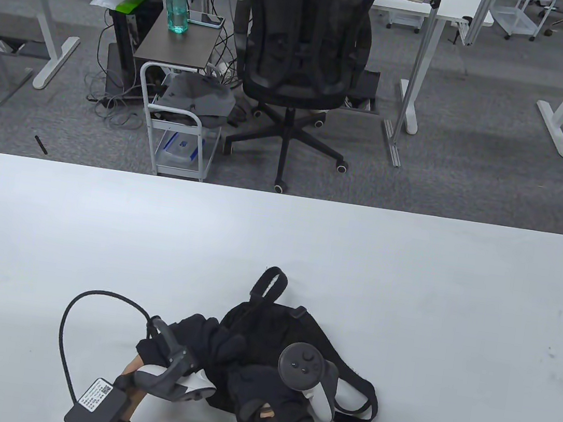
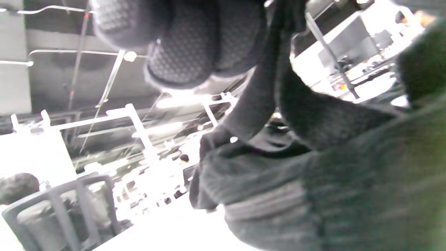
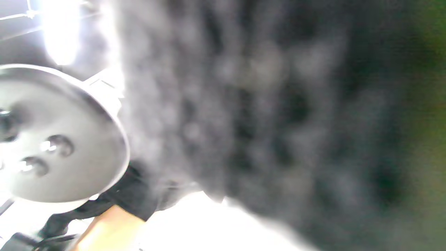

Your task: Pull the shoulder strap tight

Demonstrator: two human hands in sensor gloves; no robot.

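A black backpack [image 1: 270, 324] lies flat near the front edge of the white table [image 1: 101, 227], its top handle loop [image 1: 271, 283] pointing away. One shoulder strap [image 1: 363, 390] loops out on the bag's right side. My left hand [image 1: 200, 341] lies on the bag's left part with its fingers curled. In the left wrist view the fingertips [image 2: 181, 45] sit at the top, and a dark strap [image 2: 258, 97] runs from them down to the bag. My right hand [image 1: 257, 383] rests on the bag's lower middle. Its fingers are hidden, and the right wrist view shows only blurred black fabric [image 3: 278, 122].
A black cable [image 1: 67, 327] arcs over the table to the left of my left hand. Beyond the far table edge stand an office chair [image 1: 305, 41] and a small white cart [image 1: 178, 123].
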